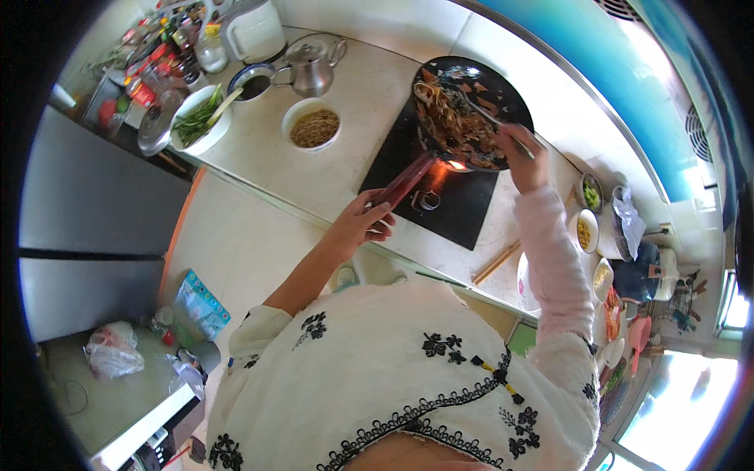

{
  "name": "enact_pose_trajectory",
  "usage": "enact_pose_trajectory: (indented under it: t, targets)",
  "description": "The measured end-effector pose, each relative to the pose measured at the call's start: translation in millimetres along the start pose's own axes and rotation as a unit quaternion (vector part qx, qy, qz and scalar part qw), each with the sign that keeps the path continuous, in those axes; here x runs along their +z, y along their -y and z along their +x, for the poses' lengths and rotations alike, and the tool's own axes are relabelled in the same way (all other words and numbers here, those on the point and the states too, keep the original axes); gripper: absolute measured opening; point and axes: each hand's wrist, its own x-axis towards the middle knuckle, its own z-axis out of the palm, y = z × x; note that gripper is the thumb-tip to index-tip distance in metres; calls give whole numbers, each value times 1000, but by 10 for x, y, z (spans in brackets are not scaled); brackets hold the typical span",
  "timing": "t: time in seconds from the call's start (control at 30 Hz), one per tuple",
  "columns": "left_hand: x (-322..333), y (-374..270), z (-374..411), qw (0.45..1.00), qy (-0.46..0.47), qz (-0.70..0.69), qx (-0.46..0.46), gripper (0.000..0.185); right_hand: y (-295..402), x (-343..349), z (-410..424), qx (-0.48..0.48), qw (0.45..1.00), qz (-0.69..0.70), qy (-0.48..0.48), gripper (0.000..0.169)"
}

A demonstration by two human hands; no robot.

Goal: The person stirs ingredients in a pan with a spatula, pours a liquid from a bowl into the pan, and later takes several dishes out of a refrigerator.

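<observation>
My left hand [360, 221] is wrapped around the reddish handle [407, 181] of a black wok [513, 97]. The wok is tilted over a black glass gas hob [453, 221], with an orange flame [455, 165] showing under its near rim. Brown stir-fried food [450, 126], in shreds and flat pieces, fills its left and lower part. My right hand [523, 160] grips a metal cooking utensil [480, 110] over the wok. The utensil's far end is in the food, so its shape cannot be told. The burner itself is hidden beneath the wok.
Left of the hob stand a bowl of brown minced food [315, 128], a metal teapot [309, 65], a bowl of dark liquid [256, 87] and a bowl of green vegetables [200, 120]. Chopsticks [496, 263] and a bowl of yellow food [583, 232] lie to the right.
</observation>
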Motion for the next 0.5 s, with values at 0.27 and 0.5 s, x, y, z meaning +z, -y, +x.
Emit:
enact_pose_trajectory:
  t: [0.27,0.5]
  targets:
    - [-46,-36,40,999,35,22,-17,38,195,-109,-294,-27,998,-51,19,13]
    - [-79,-95,38,997,56,25,-49,30,-422,-174,-70,-82,955,-284,-21,26]
